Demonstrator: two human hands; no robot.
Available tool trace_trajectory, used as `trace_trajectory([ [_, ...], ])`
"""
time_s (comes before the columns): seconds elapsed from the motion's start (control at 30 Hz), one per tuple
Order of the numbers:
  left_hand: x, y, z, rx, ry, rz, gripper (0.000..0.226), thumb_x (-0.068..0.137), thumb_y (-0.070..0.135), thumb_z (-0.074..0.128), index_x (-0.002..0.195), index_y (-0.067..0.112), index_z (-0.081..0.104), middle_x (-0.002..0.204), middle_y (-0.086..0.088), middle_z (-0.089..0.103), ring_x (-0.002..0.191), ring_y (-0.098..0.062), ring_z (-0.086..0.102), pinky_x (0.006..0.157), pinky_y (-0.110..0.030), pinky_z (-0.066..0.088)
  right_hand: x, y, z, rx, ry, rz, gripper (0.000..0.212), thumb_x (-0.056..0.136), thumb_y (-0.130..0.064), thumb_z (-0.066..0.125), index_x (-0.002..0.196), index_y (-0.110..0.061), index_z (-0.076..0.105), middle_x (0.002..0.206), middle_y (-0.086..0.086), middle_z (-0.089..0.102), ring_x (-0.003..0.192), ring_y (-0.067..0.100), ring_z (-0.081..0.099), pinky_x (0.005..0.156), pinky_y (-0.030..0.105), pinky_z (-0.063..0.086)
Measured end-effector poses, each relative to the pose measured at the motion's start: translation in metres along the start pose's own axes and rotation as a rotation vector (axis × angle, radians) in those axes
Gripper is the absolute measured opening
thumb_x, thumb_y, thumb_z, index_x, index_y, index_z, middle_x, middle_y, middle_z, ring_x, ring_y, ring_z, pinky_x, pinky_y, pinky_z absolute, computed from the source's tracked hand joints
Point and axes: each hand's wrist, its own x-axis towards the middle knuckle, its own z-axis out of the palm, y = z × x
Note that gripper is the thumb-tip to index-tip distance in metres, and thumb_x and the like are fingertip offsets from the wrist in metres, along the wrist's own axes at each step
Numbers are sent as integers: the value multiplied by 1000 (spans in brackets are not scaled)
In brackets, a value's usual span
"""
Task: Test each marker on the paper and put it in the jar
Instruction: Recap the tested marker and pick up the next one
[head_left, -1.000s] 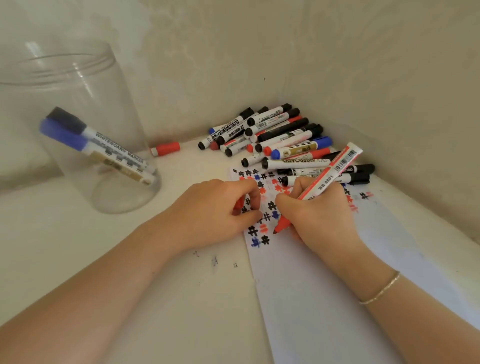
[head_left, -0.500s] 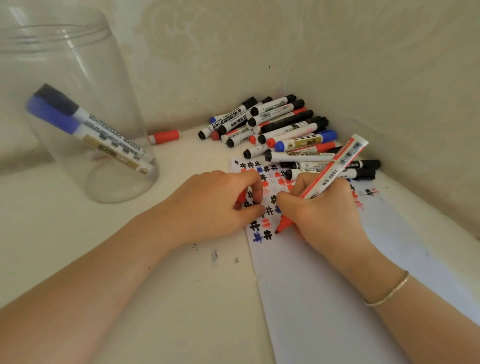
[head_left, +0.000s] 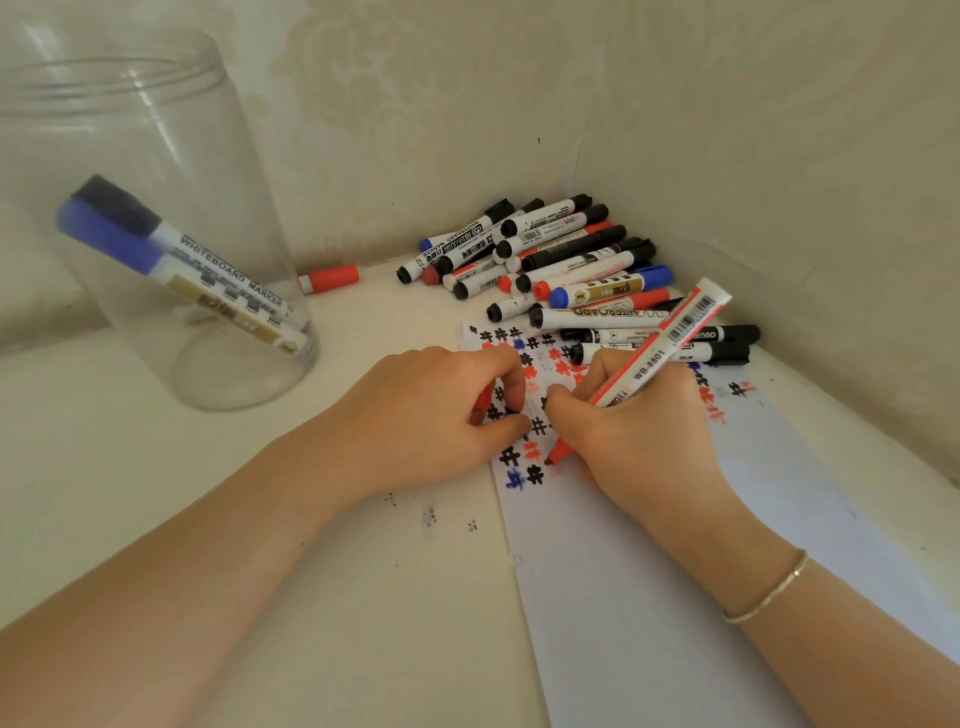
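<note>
**Testing the red marker**

Head view: the right hand (head_left: 639, 431) pinches the marker (head_left: 649, 358) low on its barrel, fingers curled close, tip down on the paper (head_left: 649, 597) among the hash marks. Best to keep strokes short and light, in a blank spot. The left hand (head_left: 431, 410) rests on the paper's edge, fingers curled round a red cap (head_left: 484, 399), steadying it. The jar (head_left: 156, 234) stands well left, two markers inside.

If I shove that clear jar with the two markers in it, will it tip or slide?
The jar is tall, so a high push may tip it. It looks like light plastic, so a low push probably slides it.
</note>
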Motion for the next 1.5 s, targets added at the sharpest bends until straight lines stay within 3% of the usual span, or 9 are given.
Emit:
trace_trajectory([
  [0.4,0,0,-1,-3,-11,-10,10,88,47,54,89,38,49,60,10,49,53,-5,46,52,-23,33,0,1,1,-13,42,-4,26,77,-1,62,64,13,44,50,12,44,39,9,36,36,14,34],
  [0.53,0,0,0,4,-11,-8,11,87,47,55,89,38,49,59,10,49,53,-4,46,52,-23,34,0,4,1,-20,9,-10,32,77,3,60,53,-3,39,41,2,39,33,7,35,35,16,34],
  [0.63,-2,-1,0,-62,24,1,10,87,44,56,92,37,51,59,9,48,51,-4,43,52,-24,32,5,4,-6,207,53,57,31,78,-9,71,58,-5,47,45,8,50,34,11,37,36,19,35],
  [0.77,-6,-3,-6,-444,100,2,22,92,28,34,108,30,49,77,-3,57,62,-8,46,64,-33,40,10,2,-16,566,40,69,24,69,-29,74,66,-12,57,59,9,59,41,15,49,43,25,44],
  [0.87,-5,-2,-6,-515,111,47,34,96,11,38,121,33,44,92,12,62,85,-4,57,81,-28,45,12,2,-22,862,-58,116,18,75,-23,66,80,-6,66,81,10,70,71,21,68,65,30,56],
  [0.93,-3,-1,-3,-519,95,60,41,96,11,47,128,36,38,99,18,65,95,-1,60,86,-23,45,12,3,-25,978,-102,153,23,81,-23,57,82,-2,65,79,13,70,70,24,68,64,31,56],
  [1.03,-2,-1,0,-556,64,75,46,94,12,54,129,36,36,102,21,67,100,0,60,91,-22,45,12,4,-24,892,-70,118,20,91,-9,49,74,-2,56,60,10,61,47,19,56,48,26,49],
  [1.3,-4,6,-1,-550,37,72,38,93,16,57,122,34,41,103,19,68,91,-6,61,86,-24,43,11,7,-21,726,-51,74,18,86,-6,58,69,-4,52,54,11,55,39,15,47,40,24,41],
  [1.5,-5,4,-5,-599,99,57,25,87,9,64,98,30,55,94,17,70,84,-9,64,83,-28,47,9,3,-23,768,-181,81,27,73,-26,65,77,1,64,72,19,69,56,24,65,53,29,54],
])
